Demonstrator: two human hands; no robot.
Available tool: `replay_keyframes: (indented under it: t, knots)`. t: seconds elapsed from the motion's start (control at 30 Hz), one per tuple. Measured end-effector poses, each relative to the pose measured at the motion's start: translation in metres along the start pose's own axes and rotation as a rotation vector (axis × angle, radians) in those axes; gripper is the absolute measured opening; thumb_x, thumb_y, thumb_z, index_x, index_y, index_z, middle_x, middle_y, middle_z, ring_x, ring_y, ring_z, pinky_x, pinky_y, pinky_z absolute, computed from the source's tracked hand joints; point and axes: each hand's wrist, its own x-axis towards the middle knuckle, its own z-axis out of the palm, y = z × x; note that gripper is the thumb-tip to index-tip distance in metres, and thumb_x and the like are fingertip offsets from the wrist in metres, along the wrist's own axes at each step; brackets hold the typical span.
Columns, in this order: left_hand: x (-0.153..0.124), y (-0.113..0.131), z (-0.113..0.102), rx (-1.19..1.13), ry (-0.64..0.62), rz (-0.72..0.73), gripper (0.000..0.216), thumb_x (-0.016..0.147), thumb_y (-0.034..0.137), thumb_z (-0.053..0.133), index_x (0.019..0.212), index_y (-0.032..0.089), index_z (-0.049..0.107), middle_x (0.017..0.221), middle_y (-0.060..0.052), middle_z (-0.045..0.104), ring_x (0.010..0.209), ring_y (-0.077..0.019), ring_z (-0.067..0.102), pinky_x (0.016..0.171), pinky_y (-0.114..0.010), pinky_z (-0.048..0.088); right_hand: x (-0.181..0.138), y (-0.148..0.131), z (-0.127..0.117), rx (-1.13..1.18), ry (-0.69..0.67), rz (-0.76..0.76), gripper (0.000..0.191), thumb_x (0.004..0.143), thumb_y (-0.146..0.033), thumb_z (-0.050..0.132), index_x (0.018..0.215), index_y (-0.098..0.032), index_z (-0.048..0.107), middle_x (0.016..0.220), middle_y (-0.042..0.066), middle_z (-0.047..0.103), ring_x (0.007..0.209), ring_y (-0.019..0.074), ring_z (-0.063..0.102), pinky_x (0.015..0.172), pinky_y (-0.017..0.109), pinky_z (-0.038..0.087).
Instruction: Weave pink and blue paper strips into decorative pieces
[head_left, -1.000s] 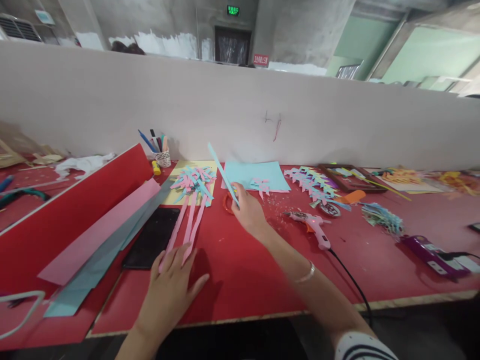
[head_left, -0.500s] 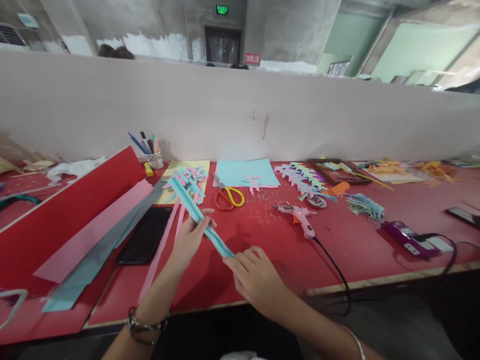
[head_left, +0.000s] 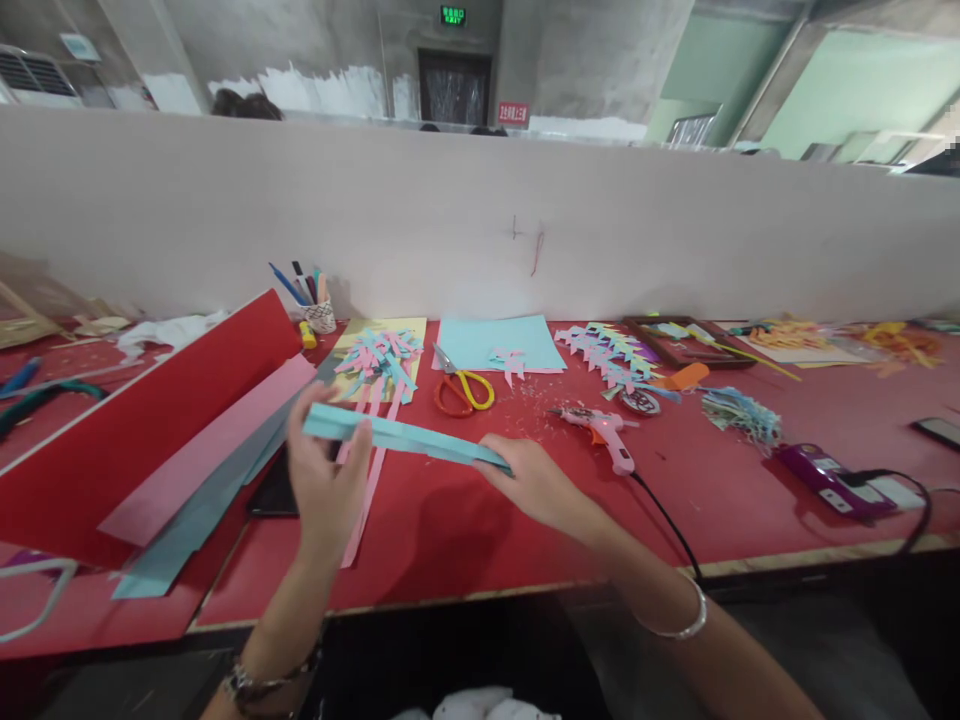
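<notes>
A light blue folded paper strip point(head_left: 409, 437) stretches nearly level between my two hands, above the red table. Its left end lies between the thumb and fingers of my left hand point(head_left: 328, 465), which is closed around it and a little blurred. My right hand point(head_left: 536, 482) pinches the other end. Behind the strip, pink paper strips point(head_left: 373, 490) run down from a heap of pink and blue paper pieces point(head_left: 380, 358). Scissors point(head_left: 465, 388) with red and yellow handles lie just beyond the strip. A black phone point(head_left: 274, 488) is partly hidden behind my left hand.
A pink glue gun point(head_left: 611, 435) with a black cord lies on the right. Blue sheets point(head_left: 499, 340) rest against the white partition point(head_left: 420, 220). A red board point(head_left: 157, 430), long pink paper point(head_left: 217, 445) and a pen cup point(head_left: 321, 317) stand left. A purple power strip point(head_left: 829, 480) lies far right.
The paper strip has swung from a steep slant to nearly level. My left hand has moved left and turned upright; my right hand has moved slightly up and right.
</notes>
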Motion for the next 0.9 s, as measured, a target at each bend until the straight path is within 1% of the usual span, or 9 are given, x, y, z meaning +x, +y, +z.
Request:
replay_keyframes:
  t: [0.03,0.1,0.2,0.3,0.4,0.53,0.63,0.8,0.9]
  knots:
    - [0.002,0.001,-0.004,0.120,0.068,0.129,0.052,0.075,0.037,0.050,0.120,0.016,0.037,0.119,-0.015,0.048,0.111,-0.0236,0.046,0.090,-0.037,0.038,0.000,0.000,-0.003,-0.031,-0.037,-0.019,0.015,0.081,-0.024,0.042,0.069,-0.017,0.047,0.061,-0.002,0.047,0.054,0.0088,0.041,0.051,0.020,0.023]
    - [0.005,0.005,-0.011,0.361,0.044,0.372,0.053,0.073,0.036,0.055,0.120,0.017,0.040,0.121,-0.015,0.047,0.115,-0.0266,0.042,0.096,-0.042,0.030,0.001,0.000,-0.007,-0.072,-0.120,-0.052,0.012,0.080,-0.020,0.043,0.071,-0.017,0.049,0.060,-0.003,0.047,0.053,0.0083,0.039,0.051,0.020,0.022]
    - [0.005,0.012,-0.011,0.526,-0.324,0.603,0.035,0.079,0.035,0.048,0.112,0.021,0.049,0.109,-0.010,0.058,0.103,-0.0236,0.051,0.096,-0.042,0.028,0.003,-0.001,-0.010,-0.122,-0.189,-0.095,0.011,0.078,-0.016,0.045,0.069,-0.016,0.050,0.059,-0.003,0.048,0.052,0.0081,0.038,0.051,0.020,0.022]
    - [0.003,0.015,-0.004,0.477,-0.809,0.625,0.025,0.085,0.030,0.037,0.098,0.021,0.056,0.090,-0.004,0.065,0.081,-0.0169,0.059,0.077,-0.030,0.040,0.005,0.002,-0.015,-0.179,-0.206,-0.148,0.014,0.080,-0.020,0.045,0.068,-0.016,0.051,0.061,-0.001,0.051,0.054,0.0089,0.040,0.052,0.021,0.022]
    - [0.000,0.015,0.002,0.484,-1.062,0.464,0.025,0.085,0.025,0.033,0.081,0.019,0.058,0.076,-0.002,0.064,0.065,-0.0145,0.058,0.057,-0.024,0.037,0.004,0.003,-0.020,-0.204,-0.233,-0.226,0.018,0.082,-0.027,0.045,0.073,-0.016,0.054,0.069,0.001,0.057,0.060,0.0106,0.045,0.056,0.021,0.025]
    - [0.000,0.021,0.005,0.457,-1.190,0.285,0.021,0.080,0.019,0.034,0.073,0.018,0.054,0.068,-0.001,0.061,0.059,-0.0127,0.054,0.053,-0.022,0.032,0.002,-0.004,-0.018,-0.212,-0.201,-0.311,0.017,0.077,-0.031,0.051,0.083,-0.016,0.056,0.078,0.004,0.061,0.068,0.0126,0.049,0.062,0.022,0.027]
    - [0.000,0.025,0.008,0.418,-1.201,0.214,0.018,0.076,0.017,0.035,0.067,0.018,0.050,0.064,0.000,0.057,0.056,-0.0113,0.049,0.052,-0.021,0.030,0.002,-0.012,-0.009,-0.283,-0.158,-0.252,0.015,0.077,-0.021,0.044,0.068,-0.016,0.055,0.063,0.001,0.057,0.053,0.0097,0.041,0.054,0.023,0.021]
    - [0.001,0.020,0.007,0.444,-1.155,0.199,0.014,0.068,0.014,0.034,0.057,0.019,0.041,0.050,0.004,0.042,0.045,-0.0088,0.036,0.046,-0.021,0.022,0.003,-0.013,-0.004,-0.263,-0.107,-0.117,0.008,0.066,-0.017,0.046,0.060,-0.018,0.051,0.049,-0.004,0.044,0.045,0.0071,0.026,0.049,0.023,0.015]
    - [0.004,0.008,-0.003,0.421,-1.167,0.235,0.013,0.068,0.016,0.032,0.058,0.019,0.039,0.051,0.004,0.042,0.046,-0.0083,0.036,0.047,-0.021,0.022,0.000,-0.006,-0.011,-0.222,-0.098,-0.102,0.009,0.064,-0.014,0.044,0.058,-0.017,0.049,0.049,-0.005,0.041,0.046,0.0064,0.025,0.049,0.021,0.017]
